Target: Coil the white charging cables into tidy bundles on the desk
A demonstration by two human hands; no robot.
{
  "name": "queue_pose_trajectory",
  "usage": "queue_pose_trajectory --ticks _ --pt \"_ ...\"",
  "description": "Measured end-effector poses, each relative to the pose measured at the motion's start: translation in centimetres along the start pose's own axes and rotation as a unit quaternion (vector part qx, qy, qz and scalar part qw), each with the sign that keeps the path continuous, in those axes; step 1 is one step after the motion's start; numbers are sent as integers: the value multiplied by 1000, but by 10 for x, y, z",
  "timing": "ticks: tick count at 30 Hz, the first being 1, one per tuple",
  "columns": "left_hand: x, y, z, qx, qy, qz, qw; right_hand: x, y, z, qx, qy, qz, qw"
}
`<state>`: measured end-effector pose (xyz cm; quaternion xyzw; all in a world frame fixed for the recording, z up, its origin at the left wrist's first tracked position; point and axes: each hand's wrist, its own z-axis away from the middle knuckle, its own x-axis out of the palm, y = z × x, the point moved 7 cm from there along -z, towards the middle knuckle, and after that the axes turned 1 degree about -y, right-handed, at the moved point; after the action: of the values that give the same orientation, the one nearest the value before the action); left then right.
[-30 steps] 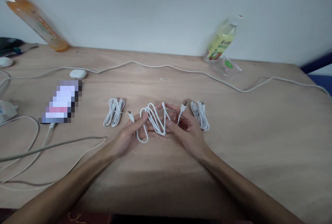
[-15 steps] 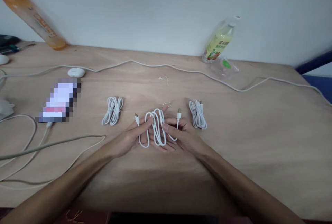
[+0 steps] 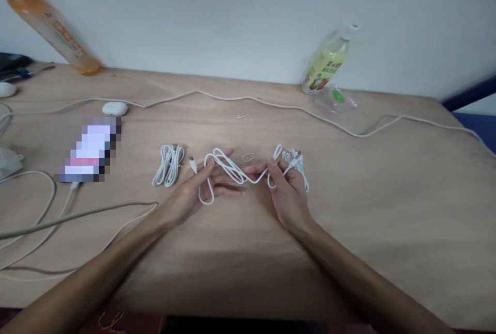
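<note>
A white USB cable [image 3: 229,167] stretches between my two hands above the table. My left hand [image 3: 189,189] pinches its looped part under the thumb, with the other fingers spread beneath the loops; one plug stands up near the thumb. My right hand [image 3: 289,194] is closed on the other end, where a small loop and the second plug stick out past the fingers. A coiled white cable [image 3: 168,165] lies left of my left hand. Another coiled cable [image 3: 304,169] is just behind my right hand, partly hidden by it. A thin bent twist tie [image 3: 248,158] lies between them.
More twist ties [image 3: 244,117] lie farther back. At left are a phone [image 3: 89,148] on a charging cord, an earbud case [image 3: 114,109] and an orange drink bottle [image 3: 58,34]. A yellow-green bottle [image 3: 327,65] stands by the wall beside clear plastic [image 3: 337,100]. A long cord [image 3: 248,98] crosses the table.
My hands have moved apart, the right one to the right and the left slightly left. The cable's loops, bunched between them before, are now drawn out sideways with one strand pulled toward the right hand.
</note>
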<state>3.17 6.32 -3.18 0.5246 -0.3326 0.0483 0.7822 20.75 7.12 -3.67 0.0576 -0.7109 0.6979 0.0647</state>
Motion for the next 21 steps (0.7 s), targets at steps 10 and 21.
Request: queue_pose_trajectory --ticks 10,21 --pt "7 0 -2 -6 21 -18 1000 1 -3 2 12 6 -13 1000" --pt "4 -6 -1 -26 33 -16 999 15 -10 7 -9 -113 64 991"
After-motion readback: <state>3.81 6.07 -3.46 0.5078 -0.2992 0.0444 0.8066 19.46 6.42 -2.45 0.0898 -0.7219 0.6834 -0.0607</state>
